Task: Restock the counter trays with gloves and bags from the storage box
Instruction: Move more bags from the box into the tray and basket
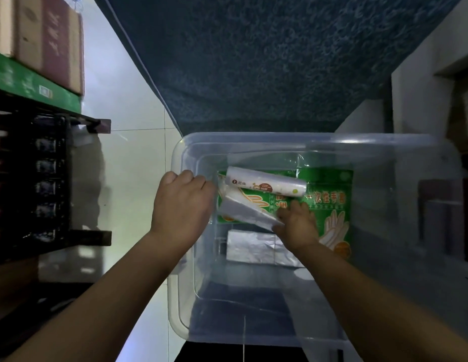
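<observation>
A clear plastic storage box [180, 296] stands on the floor below me. Inside lie green packs of disposable gloves [329, 194], a white roll of bags [267, 185] lying across them, and a flat silvery pack [251, 246] nearer to me. My left hand [182, 205] rests on the box's left rim with its fingers curled over the edge. Reaching inside the box, my right hand [297, 223] grips one end of a clear stack of bags [243, 211], which tilts up toward the left.
A dark blue textured mat [267, 61] lies beyond the box. On the left a black rack [45, 178] holds small items, with a green board and cardboard boxes [45, 43] above it. White tiled floor [131, 165] runs between rack and box. Dim shapes sit at right.
</observation>
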A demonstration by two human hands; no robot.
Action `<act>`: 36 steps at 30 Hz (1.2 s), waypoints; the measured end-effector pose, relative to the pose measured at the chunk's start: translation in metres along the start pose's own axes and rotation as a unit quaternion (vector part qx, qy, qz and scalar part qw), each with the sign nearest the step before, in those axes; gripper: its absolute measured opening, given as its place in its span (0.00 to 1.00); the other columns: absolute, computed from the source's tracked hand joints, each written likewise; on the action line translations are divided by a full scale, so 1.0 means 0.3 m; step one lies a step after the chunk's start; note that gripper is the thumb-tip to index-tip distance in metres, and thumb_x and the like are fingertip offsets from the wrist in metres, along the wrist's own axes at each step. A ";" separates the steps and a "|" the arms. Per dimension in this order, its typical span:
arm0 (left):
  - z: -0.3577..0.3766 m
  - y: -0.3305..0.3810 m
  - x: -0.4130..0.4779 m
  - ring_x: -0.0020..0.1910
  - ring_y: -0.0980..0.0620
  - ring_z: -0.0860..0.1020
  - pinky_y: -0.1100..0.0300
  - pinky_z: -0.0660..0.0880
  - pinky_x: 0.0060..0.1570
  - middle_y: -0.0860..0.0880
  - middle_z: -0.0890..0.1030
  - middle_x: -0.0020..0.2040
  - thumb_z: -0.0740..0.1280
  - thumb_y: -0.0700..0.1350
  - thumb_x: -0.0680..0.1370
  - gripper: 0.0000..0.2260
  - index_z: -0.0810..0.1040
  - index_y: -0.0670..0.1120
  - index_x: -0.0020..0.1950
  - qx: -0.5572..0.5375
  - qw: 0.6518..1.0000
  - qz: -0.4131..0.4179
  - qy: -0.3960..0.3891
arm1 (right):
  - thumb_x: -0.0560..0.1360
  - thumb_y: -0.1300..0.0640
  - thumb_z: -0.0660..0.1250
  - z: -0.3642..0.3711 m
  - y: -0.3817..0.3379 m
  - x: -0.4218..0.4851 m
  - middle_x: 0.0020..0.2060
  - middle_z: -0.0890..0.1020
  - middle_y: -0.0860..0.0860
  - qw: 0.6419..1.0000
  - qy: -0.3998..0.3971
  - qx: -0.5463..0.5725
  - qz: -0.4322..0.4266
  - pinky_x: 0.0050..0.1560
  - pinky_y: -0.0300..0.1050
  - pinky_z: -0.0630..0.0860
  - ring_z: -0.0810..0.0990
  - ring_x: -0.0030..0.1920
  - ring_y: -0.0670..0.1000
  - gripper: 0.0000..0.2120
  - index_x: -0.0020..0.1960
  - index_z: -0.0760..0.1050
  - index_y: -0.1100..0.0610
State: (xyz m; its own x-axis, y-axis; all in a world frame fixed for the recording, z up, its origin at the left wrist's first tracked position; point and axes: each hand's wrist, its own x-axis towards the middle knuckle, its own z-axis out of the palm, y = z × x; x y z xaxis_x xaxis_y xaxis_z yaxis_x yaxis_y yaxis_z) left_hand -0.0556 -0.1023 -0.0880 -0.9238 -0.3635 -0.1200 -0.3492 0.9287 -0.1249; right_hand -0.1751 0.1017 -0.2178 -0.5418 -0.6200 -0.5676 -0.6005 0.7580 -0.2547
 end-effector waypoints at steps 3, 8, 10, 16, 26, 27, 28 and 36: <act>-0.022 0.007 0.003 0.26 0.45 0.72 0.58 0.62 0.32 0.46 0.74 0.24 0.70 0.34 0.62 0.08 0.75 0.45 0.28 0.001 1.000 -0.003 0.009 | 0.68 0.55 0.71 -0.058 -0.010 -0.047 0.49 0.76 0.58 0.997 0.015 0.061 -0.049 0.46 0.46 0.68 0.73 0.51 0.59 0.10 0.47 0.79 0.59; -0.084 0.074 -0.044 0.30 0.46 0.75 0.58 0.67 0.32 0.47 0.79 0.29 0.72 0.40 0.67 0.04 0.79 0.45 0.33 -0.134 0.987 -0.058 -0.058 | 0.67 0.60 0.74 -0.225 -0.020 -0.145 0.39 0.75 0.51 0.969 0.059 0.239 -0.022 0.37 0.40 0.66 0.73 0.40 0.47 0.05 0.39 0.78 0.57; -0.116 0.113 -0.056 0.37 0.49 0.76 0.59 0.69 0.34 0.51 0.81 0.36 0.68 0.46 0.72 0.02 0.80 0.49 0.41 -0.259 0.949 -0.146 -0.108 | 0.68 0.64 0.73 -0.310 -0.045 -0.192 0.32 0.73 0.46 0.919 0.070 0.388 0.008 0.32 0.32 0.65 0.72 0.32 0.39 0.12 0.33 0.73 0.52; -0.216 0.233 -0.005 0.46 0.59 0.82 0.69 0.76 0.40 0.54 0.84 0.47 0.69 0.46 0.75 0.07 0.76 0.53 0.52 -0.769 0.545 -0.303 -0.144 | 0.70 0.66 0.72 -0.483 -0.155 -0.285 0.34 0.79 0.54 0.815 0.045 0.577 -0.024 0.37 0.44 0.72 0.76 0.35 0.49 0.05 0.39 0.79 0.57; -0.200 0.125 0.004 0.37 0.49 0.76 0.57 0.71 0.36 0.46 0.79 0.38 0.67 0.45 0.75 0.05 0.75 0.46 0.40 -0.656 0.628 -0.418 -0.025 | 0.70 0.56 0.72 -0.210 -0.076 -0.185 0.39 0.81 0.50 0.942 0.008 0.334 0.041 0.43 0.44 0.73 0.80 0.41 0.51 0.06 0.45 0.76 0.55; -0.193 0.102 -0.001 0.34 0.50 0.73 0.57 0.69 0.34 0.46 0.76 0.35 0.67 0.45 0.74 0.07 0.73 0.47 0.37 -0.646 0.639 -0.418 -0.014 | 0.71 0.55 0.71 -0.157 -0.047 -0.172 0.45 0.82 0.54 0.964 -0.017 0.263 0.046 0.45 0.45 0.73 0.80 0.47 0.54 0.10 0.50 0.77 0.57; -0.187 0.081 -0.006 0.33 0.50 0.72 0.57 0.68 0.34 0.47 0.75 0.33 0.67 0.45 0.74 0.08 0.73 0.47 0.36 -0.641 0.645 -0.417 -0.006 | 0.72 0.54 0.70 -0.107 -0.023 -0.161 0.52 0.81 0.56 0.977 -0.050 0.202 0.046 0.49 0.46 0.73 0.79 0.52 0.56 0.14 0.56 0.75 0.58; -0.126 -0.032 -0.047 0.36 0.49 0.78 0.60 0.76 0.36 0.39 0.79 0.43 0.67 0.48 0.75 0.06 0.76 0.46 0.42 -0.597 0.692 -0.406 0.025 | 0.73 0.53 0.64 0.096 -0.028 -0.093 0.65 0.70 0.55 0.989 -0.101 -0.099 -0.041 0.63 0.49 0.63 0.66 0.65 0.55 0.23 0.66 0.66 0.55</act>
State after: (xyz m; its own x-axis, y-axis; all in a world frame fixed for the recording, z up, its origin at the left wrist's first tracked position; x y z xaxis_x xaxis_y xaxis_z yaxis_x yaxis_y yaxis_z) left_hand -0.0452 -0.1033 -0.0479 -0.3411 -0.8256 -0.4496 -0.6092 -0.1701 0.7746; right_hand -0.1380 0.1186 -0.2222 -0.3709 -0.6091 -0.7010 -0.7515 0.6403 -0.1588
